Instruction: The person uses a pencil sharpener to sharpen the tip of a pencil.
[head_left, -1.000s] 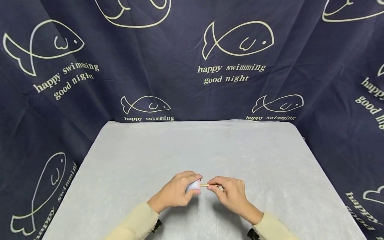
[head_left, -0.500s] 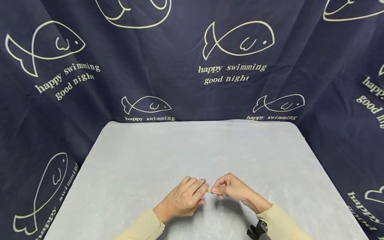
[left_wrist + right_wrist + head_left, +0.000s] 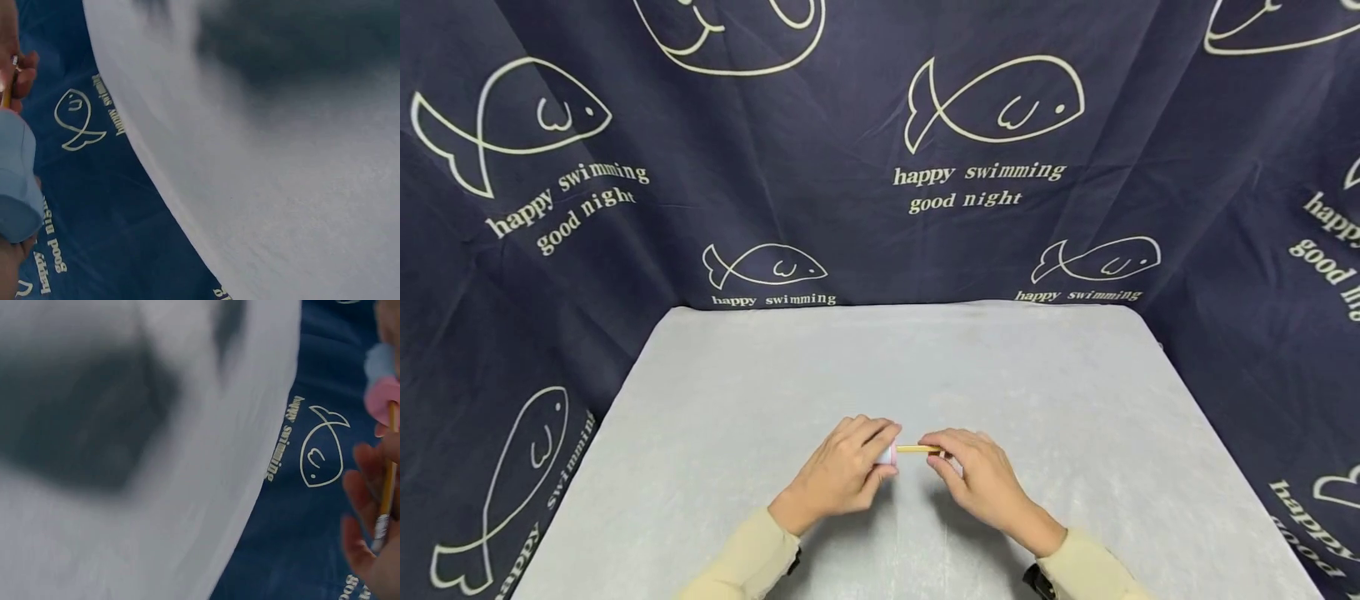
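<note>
In the head view my left hand [image 3: 835, 475] grips a small light-blue and pink pencil sharpener [image 3: 887, 455], fingers over its top and thumb below. A yellow pencil [image 3: 913, 448] runs level from the sharpener's pink face toward the right, where my right hand [image 3: 988, 479] pinches it between thumb and fingers. The left wrist view catches the rounded blue body of the sharpener [image 3: 15, 162] at its left edge. Seen from the right wrist, the pencil [image 3: 387, 494] enters a hole in the pink end [image 3: 379, 401], and its whitish far end lies inside the right hand's fingers.
Both hands are above a table with a pale grey cloth [image 3: 880, 367], near its front. Dark blue curtain [image 3: 865, 150] with fish drawings and lettering surrounds the table at the back and sides. Black straps [image 3: 1037, 581] show at the cuffs.
The right hand rolled over half a second ago and has since turned back, still on the pencil. The left hand tilted back too, uncovering the sharpener. Both hands sit slightly farther from the front edge.
</note>
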Tool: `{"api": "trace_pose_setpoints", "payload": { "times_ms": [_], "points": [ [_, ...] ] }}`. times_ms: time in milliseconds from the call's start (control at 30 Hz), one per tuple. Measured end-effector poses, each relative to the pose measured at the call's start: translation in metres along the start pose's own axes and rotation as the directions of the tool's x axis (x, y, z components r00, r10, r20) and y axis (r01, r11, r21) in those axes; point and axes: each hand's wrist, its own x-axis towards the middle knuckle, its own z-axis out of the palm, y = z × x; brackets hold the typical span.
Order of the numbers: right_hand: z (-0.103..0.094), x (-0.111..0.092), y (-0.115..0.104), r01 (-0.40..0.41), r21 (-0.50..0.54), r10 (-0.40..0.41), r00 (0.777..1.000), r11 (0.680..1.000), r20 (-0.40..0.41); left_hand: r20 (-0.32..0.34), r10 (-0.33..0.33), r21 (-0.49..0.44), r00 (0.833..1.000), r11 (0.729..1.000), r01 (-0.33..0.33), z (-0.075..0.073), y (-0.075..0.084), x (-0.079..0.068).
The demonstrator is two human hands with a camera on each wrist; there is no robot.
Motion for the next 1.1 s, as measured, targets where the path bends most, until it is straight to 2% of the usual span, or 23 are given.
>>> {"api": "trace_pose_setpoints", "payload": {
  "times_ms": [100,167,300,400,467,567,700,767,800,867,933,1000,1067,1100],
  "points": [
    [0.002,-0.001,0.004,0.163,-0.149,-0.179,0.979,0.975,-0.101,0.044,-0.093,-0.131,0.995,0.987,0.098,-0.006,-0.003,0.003],
    [0.003,0.001,0.007,0.240,-0.210,-0.271,0.953,0.948,-0.138,0.103,-0.166,-0.236,0.981,0.954,0.186,-0.012,-0.004,0.006],
    [0.003,0.006,0.010,0.363,-0.305,-0.436,0.874,0.880,-0.217,0.255,-0.285,-0.426,0.924,0.825,0.371,-0.022,-0.006,0.011],
    [0.004,0.011,0.011,0.425,-0.364,-0.528,0.810,0.829,-0.255,0.349,-0.308,-0.505,0.885,0.734,0.454,-0.028,-0.008,0.015],
    [0.003,0.013,0.010,0.449,-0.397,-0.569,0.778,0.800,-0.266,0.394,-0.301,-0.535,0.868,0.693,0.483,-0.030,-0.009,0.017],
    [0.002,0.017,0.007,0.469,-0.465,-0.630,0.719,0.751,-0.293,0.442,-0.276,-0.563,0.853,0.655,0.504,-0.032,-0.010,0.019],
    [0.000,0.023,-0.001,0.470,-0.544,-0.696,0.630,0.695,-0.344,0.480,-0.250,-0.575,0.841,0.635,0.517,-0.030,-0.010,0.019],
    [-0.002,0.025,-0.006,0.466,-0.560,-0.709,0.605,0.685,-0.363,0.479,-0.237,-0.581,0.845,0.635,0.508,-0.029,-0.009,0.019],
    [-0.003,0.025,-0.008,0.464,-0.562,-0.710,0.600,0.685,-0.369,0.475,-0.234,-0.587,0.848,0.634,0.504,-0.028,-0.009,0.018],
    [-0.003,0.025,-0.010,0.461,-0.554,-0.703,0.603,0.694,-0.379,0.448,-0.225,-0.595,0.866,0.648,0.476,-0.026,-0.007,0.016],
    [-0.002,0.022,-0.011,0.454,-0.529,-0.680,0.622,0.717,-0.388,0.392,-0.213,-0.593,0.895,0.685,0.423,-0.024,-0.003,0.013],
    [0.001,0.017,-0.009,0.439,-0.477,-0.632,0.665,0.761,-0.397,0.320,-0.196,-0.566,0.927,0.745,0.353,-0.020,0.001,0.009],
    [0.005,0.011,-0.007,0.420,-0.392,-0.562,0.728,0.819,-0.393,0.244,-0.167,-0.513,0.955,0.814,0.273,-0.015,0.006,0.005],
    [0.006,0.008,-0.007,0.403,-0.337,-0.515,0.768,0.851,-0.382,0.208,-0.147,-0.475,0.967,0.849,0.232,-0.013,0.008,0.002]
  ]
}}
